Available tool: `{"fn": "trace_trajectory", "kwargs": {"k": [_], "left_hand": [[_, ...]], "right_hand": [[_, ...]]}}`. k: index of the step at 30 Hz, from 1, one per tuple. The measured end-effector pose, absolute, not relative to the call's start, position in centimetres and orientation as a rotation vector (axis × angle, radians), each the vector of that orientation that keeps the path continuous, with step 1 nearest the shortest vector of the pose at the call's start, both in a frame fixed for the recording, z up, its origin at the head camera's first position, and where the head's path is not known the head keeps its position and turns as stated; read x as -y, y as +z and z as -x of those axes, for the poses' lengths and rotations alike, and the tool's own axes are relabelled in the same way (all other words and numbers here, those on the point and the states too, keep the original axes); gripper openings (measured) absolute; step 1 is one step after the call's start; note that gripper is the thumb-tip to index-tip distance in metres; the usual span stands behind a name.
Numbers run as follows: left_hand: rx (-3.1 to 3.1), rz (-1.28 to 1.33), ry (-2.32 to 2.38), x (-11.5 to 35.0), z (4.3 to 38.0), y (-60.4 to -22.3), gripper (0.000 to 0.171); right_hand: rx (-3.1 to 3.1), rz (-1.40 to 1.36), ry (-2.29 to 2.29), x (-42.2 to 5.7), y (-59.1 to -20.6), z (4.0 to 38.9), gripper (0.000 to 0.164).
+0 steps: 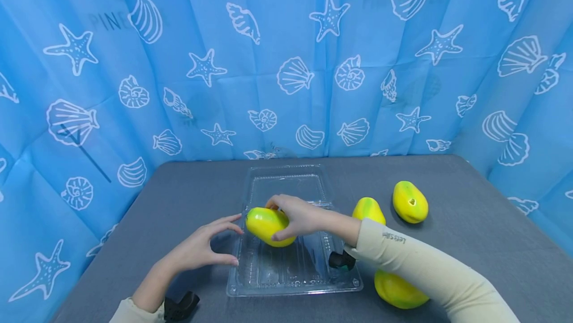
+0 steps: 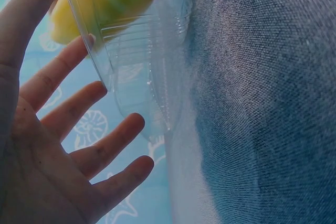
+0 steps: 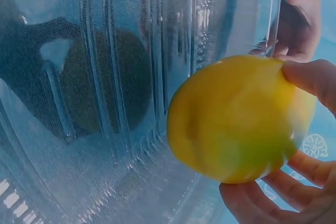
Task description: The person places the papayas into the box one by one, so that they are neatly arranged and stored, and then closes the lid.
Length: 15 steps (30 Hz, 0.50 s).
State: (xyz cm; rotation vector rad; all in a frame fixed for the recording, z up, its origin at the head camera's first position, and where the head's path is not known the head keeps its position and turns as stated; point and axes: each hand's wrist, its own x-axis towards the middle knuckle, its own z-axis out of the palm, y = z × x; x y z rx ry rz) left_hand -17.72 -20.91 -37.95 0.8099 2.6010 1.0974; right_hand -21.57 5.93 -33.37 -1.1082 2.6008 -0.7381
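My right hand (image 1: 301, 217) grips a yellow-green fruit (image 1: 265, 222), smooth and oblong like a papaya. The fruit is over the lower half of a clear plastic clamshell box (image 1: 286, 290) whose lid lies back, away from me. In the right wrist view, the thumb is on one side of the fruit (image 3: 236, 124) and the fingers are on the other, with ribbed plastic behind. On the box's left side, my left hand (image 1: 202, 244) holds nothing, its fingers spread and its fingertips right at the rim. The left wrist view shows the fruit through the box wall (image 2: 131, 40).
Right of the box lie more such fruits: one behind my forearm (image 1: 369, 209), one farther back (image 1: 411, 202) and one near the front (image 1: 398, 289), partly hidden by my sleeve. A grey cloth covers the table (image 1: 192, 188). Behind it hangs a blue shell-patterned curtain (image 1: 277, 29).
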Motion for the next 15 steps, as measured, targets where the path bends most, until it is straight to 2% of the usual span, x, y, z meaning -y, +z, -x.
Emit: {"fn": "trace_trajectory", "kwargs": {"k": [15], "left_hand": [[-2.599,-0.811,1.097,20.92,17.68,-37.82,0.050]], "right_hand": [[-2.627,1.051,-0.736,-5.24,-34.21,21.26,0.060]]}}
